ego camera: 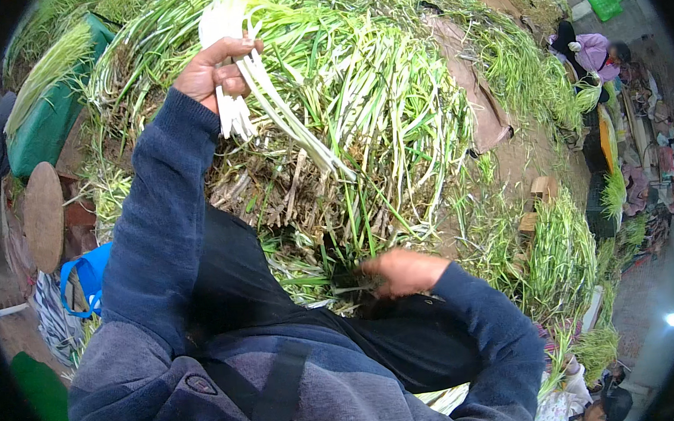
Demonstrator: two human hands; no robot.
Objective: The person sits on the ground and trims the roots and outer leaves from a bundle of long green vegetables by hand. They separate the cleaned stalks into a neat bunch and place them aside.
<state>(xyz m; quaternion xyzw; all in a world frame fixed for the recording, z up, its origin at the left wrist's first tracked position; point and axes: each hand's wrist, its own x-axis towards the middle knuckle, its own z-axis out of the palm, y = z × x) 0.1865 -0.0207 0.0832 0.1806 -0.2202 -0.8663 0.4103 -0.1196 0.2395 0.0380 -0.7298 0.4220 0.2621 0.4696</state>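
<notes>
My left hand (216, 71) is raised at the upper left, its fingers shut around a bunch of pale chive-like stalks (237, 111). Several white stalks (298, 127) of that bunch splay down to the right. Beyond and below lies a large heap of long green chive-like stalks (350, 73), with brown roots and dry matter (269, 183) on its near side. Blurred by motion, my right hand (404, 270) is low over my lap, beside some darker green leaves (367, 220). Whether it grips any of them is unclear.
Left of me are a green wrapped block (49, 135) with stalks on it, a round wooden stool top (43, 216) and a blue bag (90, 280). A brown cloth (472, 81) and wooden blocks (535, 204) lie to the right. Other people (592, 57) sit at the far right.
</notes>
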